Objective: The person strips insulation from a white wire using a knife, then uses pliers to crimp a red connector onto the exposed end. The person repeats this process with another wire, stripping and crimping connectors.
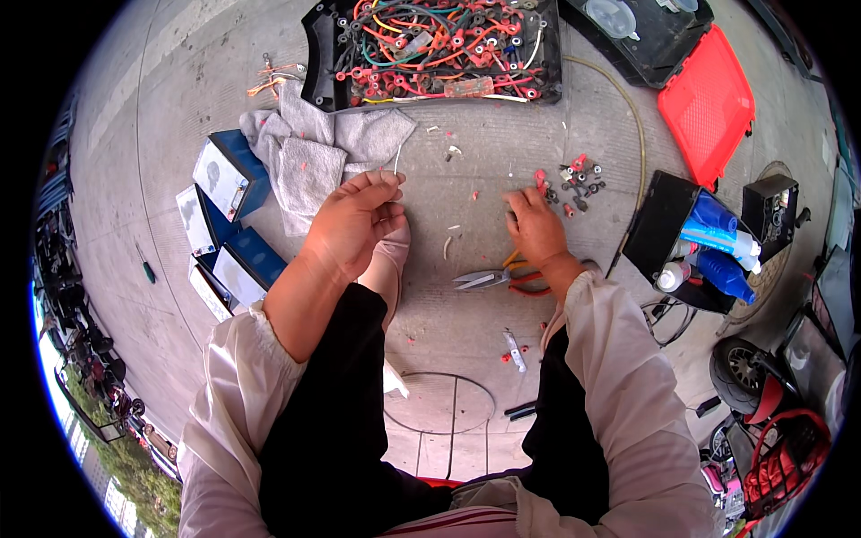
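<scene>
My left hand (360, 220) is raised in front of me, its fingertips pinching a thin white wire (398, 160) that sticks up from them. My right hand (535, 224) is low over the concrete, fingers bent and slightly apart, with nothing visible in them. Just beyond it lies a small pile of red and black cable terminals (581, 181). Beneath and beside that hand is a pair of shears (484, 279) with orange handles, blades pointing left. A black tray (320, 54) at the far side is heaped with red, black and coloured wires and terminals.
A grey towel (314, 134) lies left of centre, beside blue-and-white boxes (235, 175). On the right are a red plastic lid (708, 108), a black box holding bottles and tubes (659, 220), and a hose (641, 117). A green-handled screwdriver (148, 272) lies far left.
</scene>
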`<act>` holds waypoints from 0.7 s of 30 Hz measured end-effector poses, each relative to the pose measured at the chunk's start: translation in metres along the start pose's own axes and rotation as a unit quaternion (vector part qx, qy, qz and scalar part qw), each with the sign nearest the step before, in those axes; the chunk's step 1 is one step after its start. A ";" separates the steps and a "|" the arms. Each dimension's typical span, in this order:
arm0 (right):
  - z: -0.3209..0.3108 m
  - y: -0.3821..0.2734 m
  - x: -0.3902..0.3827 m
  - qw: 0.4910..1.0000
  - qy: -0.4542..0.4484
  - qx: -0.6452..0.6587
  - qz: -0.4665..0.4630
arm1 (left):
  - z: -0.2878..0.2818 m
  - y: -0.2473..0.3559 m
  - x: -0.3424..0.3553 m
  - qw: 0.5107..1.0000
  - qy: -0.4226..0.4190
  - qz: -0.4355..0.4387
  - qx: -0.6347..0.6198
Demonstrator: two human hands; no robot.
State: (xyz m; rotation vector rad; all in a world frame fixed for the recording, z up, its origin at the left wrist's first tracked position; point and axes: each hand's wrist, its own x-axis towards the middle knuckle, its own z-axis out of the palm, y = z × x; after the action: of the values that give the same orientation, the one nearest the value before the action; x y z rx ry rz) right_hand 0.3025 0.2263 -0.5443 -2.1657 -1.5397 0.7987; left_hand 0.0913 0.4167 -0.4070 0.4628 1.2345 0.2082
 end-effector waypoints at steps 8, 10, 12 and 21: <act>0.001 0.003 0.007 0.994 -0.057 -0.077 -0.048 | -0.001 0.000 0.001 1.000 -0.004 -0.004 0.003; 0.000 0.004 0.009 0.991 -0.053 -0.094 -0.078 | -0.001 0.000 0.001 1.000 -0.003 -0.003 0.002; -0.001 0.003 0.013 0.983 -0.062 -0.133 -0.108 | -0.002 0.000 0.001 1.000 -0.007 -0.001 0.002; -0.001 0.000 0.030 0.926 -0.142 -0.275 -0.216 | -0.002 0.000 -0.001 1.000 -0.006 -0.001 0.004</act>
State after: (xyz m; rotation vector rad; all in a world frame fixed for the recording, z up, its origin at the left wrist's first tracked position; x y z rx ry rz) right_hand 0.3105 0.2546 -0.5510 -1.9687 -2.5284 0.5930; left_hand 0.0892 0.4166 -0.4070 0.4682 1.2240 0.1978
